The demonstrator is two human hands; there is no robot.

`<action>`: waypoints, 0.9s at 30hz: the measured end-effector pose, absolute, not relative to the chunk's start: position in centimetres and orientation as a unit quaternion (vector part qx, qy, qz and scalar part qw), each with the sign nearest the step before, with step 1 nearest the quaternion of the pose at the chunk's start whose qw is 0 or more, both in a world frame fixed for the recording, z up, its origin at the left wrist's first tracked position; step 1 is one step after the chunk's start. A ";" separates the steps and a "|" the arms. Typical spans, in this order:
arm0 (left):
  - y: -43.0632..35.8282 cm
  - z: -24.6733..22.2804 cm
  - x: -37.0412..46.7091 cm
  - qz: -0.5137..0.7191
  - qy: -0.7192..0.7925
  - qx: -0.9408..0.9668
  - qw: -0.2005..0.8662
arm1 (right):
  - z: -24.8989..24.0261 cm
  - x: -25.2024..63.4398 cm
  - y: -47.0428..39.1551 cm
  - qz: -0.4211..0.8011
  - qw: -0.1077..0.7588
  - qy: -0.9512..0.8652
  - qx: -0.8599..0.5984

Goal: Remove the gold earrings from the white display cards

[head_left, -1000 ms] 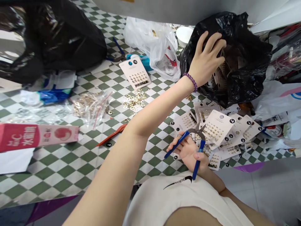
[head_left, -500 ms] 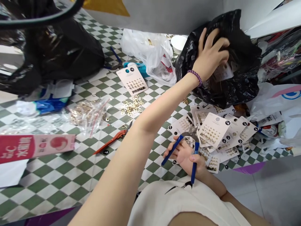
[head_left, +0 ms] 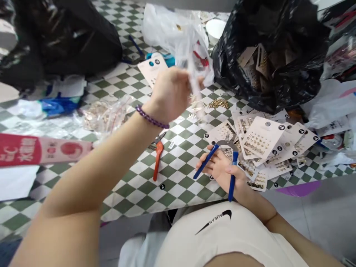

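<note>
My left hand [head_left: 175, 91], with a purple bead bracelet at the wrist, is raised over the table's middle. Its fingers are closed on an earring card [head_left: 196, 87], edge-on and smeared by motion. Low on the right, my right hand [head_left: 222, 168] holds blue-handled pliers [head_left: 232, 176], handles spread apart and jaws pointing away from me. Just beyond the pliers lies a heap of earring cards [head_left: 263, 137] bearing rows of small gold pieces. Another earring card [head_left: 152, 70] lies behind my left hand, partly hidden by it.
An open black bag [head_left: 236, 79] with more cards stands at back right, and another black bag [head_left: 75, 44] at back left. Orange-handled pliers [head_left: 158, 159] lie mid-table. Gold pieces [head_left: 219, 104], a white plastic bag [head_left: 164, 26] and a pink box [head_left: 52, 150] are around.
My left hand has come out of the black bag and moved left over the table, now holding an earring card. The orange-handled pliers have turned. My right hand keeps the blue-handled pliers.
</note>
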State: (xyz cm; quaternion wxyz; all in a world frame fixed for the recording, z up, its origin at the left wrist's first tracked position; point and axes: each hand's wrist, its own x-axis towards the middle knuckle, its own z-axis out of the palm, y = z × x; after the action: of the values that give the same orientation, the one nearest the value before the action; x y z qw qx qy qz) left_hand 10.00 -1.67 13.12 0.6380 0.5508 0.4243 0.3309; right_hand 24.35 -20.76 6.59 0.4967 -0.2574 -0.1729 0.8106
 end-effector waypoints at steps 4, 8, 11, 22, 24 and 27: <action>-5.4 7.9 6.1 0.246 0.473 0.492 0.689 | 6.4 23.7 -21.1 0.809 0.484 -0.188 -0.277; -7.1 7.0 5.8 0.215 0.498 0.558 0.628 | 5.9 23.2 -21.2 0.806 0.450 -0.236 -0.303; -7.3 7.9 6.0 0.243 0.461 0.577 0.628 | 5.7 23.4 -21.1 0.771 0.449 -0.311 -0.328; -10.2 7.9 -0.6 0.174 0.446 0.794 0.374 | 5.6 22.6 -20.3 0.755 0.459 -0.296 -0.363; -10.4 7.9 -0.6 0.160 0.409 0.823 0.360 | 5.5 22.4 -20.3 0.750 0.459 -0.308 -0.365; -10.5 7.2 -0.2 0.184 0.348 0.841 0.371 | 5.4 22.6 -20.3 0.733 0.458 -0.329 -0.381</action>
State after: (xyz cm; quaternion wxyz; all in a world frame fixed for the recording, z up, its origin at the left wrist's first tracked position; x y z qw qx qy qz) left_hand -0.20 -10.49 7.24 0.3709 0.8410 0.3485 0.1838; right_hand 22.58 -20.28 5.37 0.4581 -0.3808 -0.3287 0.7329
